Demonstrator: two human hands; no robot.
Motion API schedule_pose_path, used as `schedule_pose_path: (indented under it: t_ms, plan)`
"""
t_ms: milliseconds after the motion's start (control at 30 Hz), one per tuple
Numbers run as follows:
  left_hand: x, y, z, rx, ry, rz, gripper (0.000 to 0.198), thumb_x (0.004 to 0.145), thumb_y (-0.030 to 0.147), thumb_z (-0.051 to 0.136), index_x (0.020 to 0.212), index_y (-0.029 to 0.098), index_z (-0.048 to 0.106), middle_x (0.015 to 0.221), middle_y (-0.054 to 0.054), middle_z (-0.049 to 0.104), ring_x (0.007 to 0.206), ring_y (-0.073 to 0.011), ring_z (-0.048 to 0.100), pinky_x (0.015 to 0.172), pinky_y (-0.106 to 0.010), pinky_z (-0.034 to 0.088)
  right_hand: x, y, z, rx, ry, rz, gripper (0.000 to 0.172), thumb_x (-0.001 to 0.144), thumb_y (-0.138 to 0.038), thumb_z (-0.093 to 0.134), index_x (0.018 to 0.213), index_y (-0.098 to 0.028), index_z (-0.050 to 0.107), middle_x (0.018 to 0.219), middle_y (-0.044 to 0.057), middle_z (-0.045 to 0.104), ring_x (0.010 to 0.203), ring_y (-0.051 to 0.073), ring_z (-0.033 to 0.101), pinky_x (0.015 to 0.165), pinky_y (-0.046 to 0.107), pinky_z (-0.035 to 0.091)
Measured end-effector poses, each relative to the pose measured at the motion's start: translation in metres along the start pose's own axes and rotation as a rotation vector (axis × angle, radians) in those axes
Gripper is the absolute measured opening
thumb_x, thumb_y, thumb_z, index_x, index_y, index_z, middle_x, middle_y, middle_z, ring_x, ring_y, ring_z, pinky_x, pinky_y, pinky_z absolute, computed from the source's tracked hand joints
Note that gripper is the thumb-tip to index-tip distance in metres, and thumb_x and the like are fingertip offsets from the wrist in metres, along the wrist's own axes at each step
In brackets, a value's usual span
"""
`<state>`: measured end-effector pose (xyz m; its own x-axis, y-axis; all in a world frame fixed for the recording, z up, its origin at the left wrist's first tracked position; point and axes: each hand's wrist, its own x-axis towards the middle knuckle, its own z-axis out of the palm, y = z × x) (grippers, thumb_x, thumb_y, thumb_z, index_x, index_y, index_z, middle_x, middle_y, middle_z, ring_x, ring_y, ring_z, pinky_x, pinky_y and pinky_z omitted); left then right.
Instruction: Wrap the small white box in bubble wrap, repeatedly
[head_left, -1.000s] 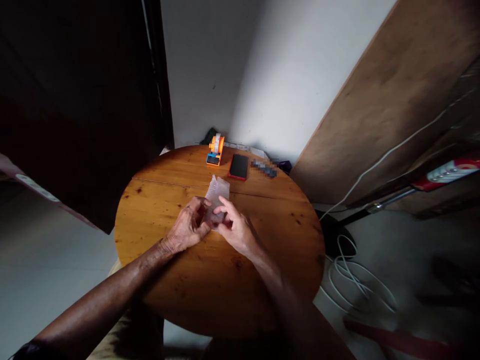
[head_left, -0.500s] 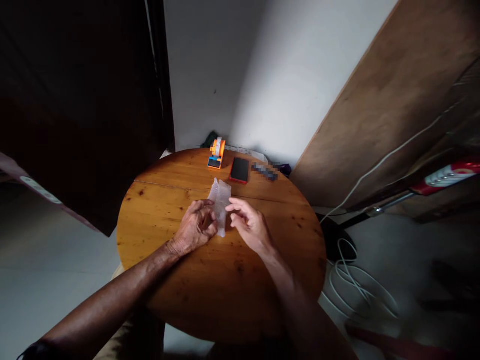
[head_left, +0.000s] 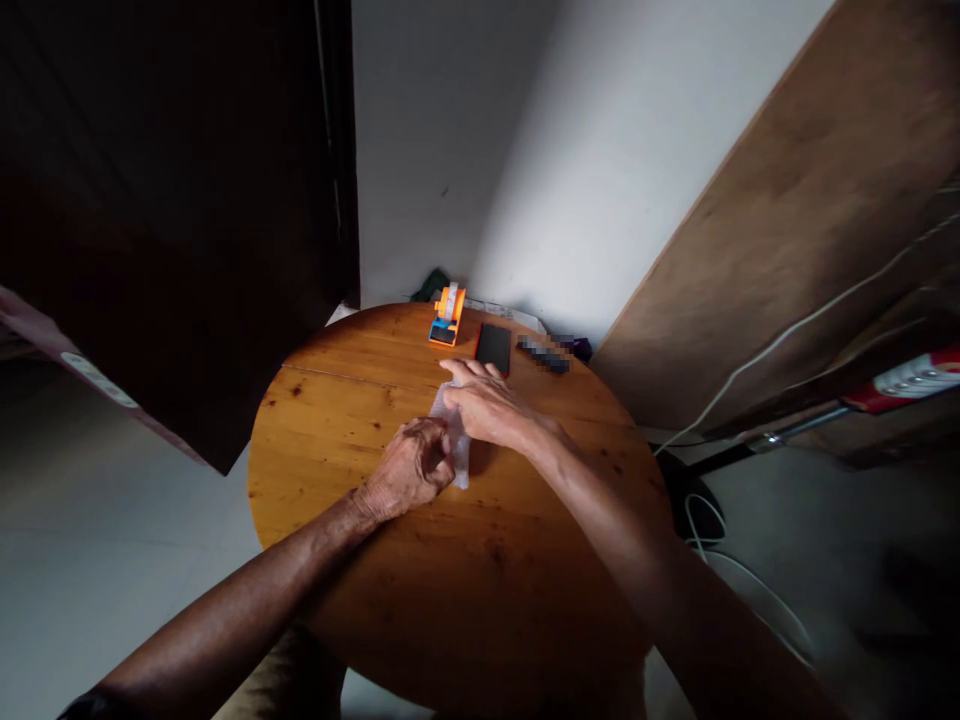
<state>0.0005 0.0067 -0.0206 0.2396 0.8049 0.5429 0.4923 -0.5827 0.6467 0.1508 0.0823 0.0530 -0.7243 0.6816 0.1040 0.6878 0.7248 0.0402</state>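
A narrow, whitish translucent plastic packet (head_left: 460,468), resembling bubble wrap, lies on the round wooden table, its far part hidden by my fingers. My left hand (head_left: 416,460) is closed at its left side, fingers curled against the plastic; the exact grip is partly hidden. Across the packet's far end reaches my right hand (head_left: 484,398), palm down, with fingers stretched out and the thumb touching or just above the plastic. Beyond the hands stands an orange and blue tape dispenser (head_left: 448,315) with a roll in it.
A dark phone-like device with a red edge (head_left: 493,347) lies past my right hand, beside a pixelated dark object (head_left: 544,353). The wooden table (head_left: 337,400) meets a white wall (head_left: 450,130) at the back. White cable (head_left: 757,590) loops on the floor at right.
My right hand has moved forward and left, from beside the packet to over its far end. My left hand stays at the packet's left side. The view has shifted slightly.
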Motion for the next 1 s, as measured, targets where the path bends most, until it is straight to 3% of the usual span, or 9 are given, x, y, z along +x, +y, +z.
schedule_pose_path:
  t_ms: [100,167,267,333,433,533,700,867,1000]
  plan:
    - [-0.001,-0.001,0.001,-0.003,-0.007,-0.001,0.009,0.075,0.014,0.05,0.072,0.022,0.048,0.074,-0.004,0.06,0.072,-0.0189,0.057,0.07,-0.037,0.054,0.006,0.006,-0.003,0.014,-0.028,0.016,0.022,0.079,-0.001,0.057,0.08,-0.018,0.071,0.147,0.011,0.048,0.13,0.033,0.045,0.1,0.057,0.039]
    - [-0.003,-0.001,0.001,-0.002,0.005,0.009,0.006,0.077,0.015,0.052,0.079,0.021,0.052,0.09,-0.009,0.064,0.087,-0.0226,0.061,0.079,-0.041,0.055,0.008,0.009,0.0,0.041,-0.046,0.027,0.023,0.08,-0.001,0.057,0.083,-0.019,0.071,0.147,0.011,0.047,0.13,0.033,0.045,0.1,0.056,0.039]
    - [-0.005,0.001,-0.002,0.001,0.025,0.025,0.029,0.074,0.016,0.057,0.103,0.018,0.056,0.125,-0.017,0.057,0.118,-0.0305,0.055,0.097,-0.049,0.05,0.011,0.01,0.011,0.097,-0.061,0.014,0.015,0.078,-0.008,0.065,0.086,-0.018,0.071,0.147,0.014,0.047,0.13,0.034,0.046,0.102,0.056,0.037]
    - [-0.006,0.002,-0.004,0.024,-0.009,0.042,0.042,0.073,0.015,0.059,0.114,0.018,0.056,0.134,-0.017,0.053,0.124,-0.0323,0.051,0.101,-0.052,0.047,0.011,0.012,0.02,0.141,-0.055,-0.005,0.016,0.073,-0.012,0.072,0.088,-0.018,0.07,0.147,0.015,0.046,0.129,0.035,0.046,0.102,0.055,0.038]
    - [-0.006,0.002,-0.005,0.016,-0.072,0.085,0.037,0.075,0.013,0.056,0.111,0.019,0.06,0.125,-0.013,0.061,0.115,-0.0296,0.056,0.098,-0.049,0.047,0.007,0.02,0.034,0.251,0.058,0.046,0.035,0.068,-0.007,0.073,0.1,-0.022,0.069,0.147,0.011,0.047,0.129,0.032,0.048,0.105,0.053,0.037]
    - [-0.005,0.0,-0.004,-0.031,-0.064,0.099,0.029,0.076,0.011,0.052,0.103,0.017,0.062,0.109,-0.011,0.067,0.106,-0.0264,0.06,0.094,-0.045,0.05,-0.003,0.032,0.045,0.489,0.27,0.214,0.042,0.07,-0.005,0.067,0.107,-0.023,0.066,0.135,0.009,0.057,0.124,0.026,0.054,0.105,0.046,0.041]
    - [-0.005,-0.002,-0.001,-0.036,-0.04,0.113,0.028,0.077,0.009,0.051,0.102,0.015,0.061,0.109,-0.013,0.067,0.105,-0.0261,0.06,0.093,-0.045,0.051,-0.02,0.044,0.061,0.891,0.342,0.693,0.038,0.075,-0.021,0.07,0.112,-0.02,0.063,0.108,0.008,0.068,0.088,0.02,0.066,0.079,0.036,0.055]
    - [-0.006,-0.003,-0.001,-0.038,-0.039,0.133,0.027,0.078,0.01,0.052,0.103,0.015,0.061,0.11,-0.013,0.067,0.106,-0.0259,0.06,0.093,-0.046,0.051,-0.014,0.036,0.068,1.011,0.303,0.785,0.053,0.076,-0.036,0.072,0.124,-0.016,0.058,0.087,0.005,0.068,0.062,0.017,0.062,0.043,0.024,0.046]
    - [-0.006,-0.002,-0.002,-0.045,-0.039,0.142,0.026,0.079,0.011,0.052,0.104,0.016,0.06,0.109,-0.012,0.066,0.107,-0.0257,0.059,0.094,-0.046,0.051,-0.007,0.033,0.07,1.047,0.288,0.811,0.06,0.075,-0.038,0.072,0.127,-0.013,0.056,0.084,0.005,0.067,0.055,0.015,0.058,0.038,0.024,0.04]
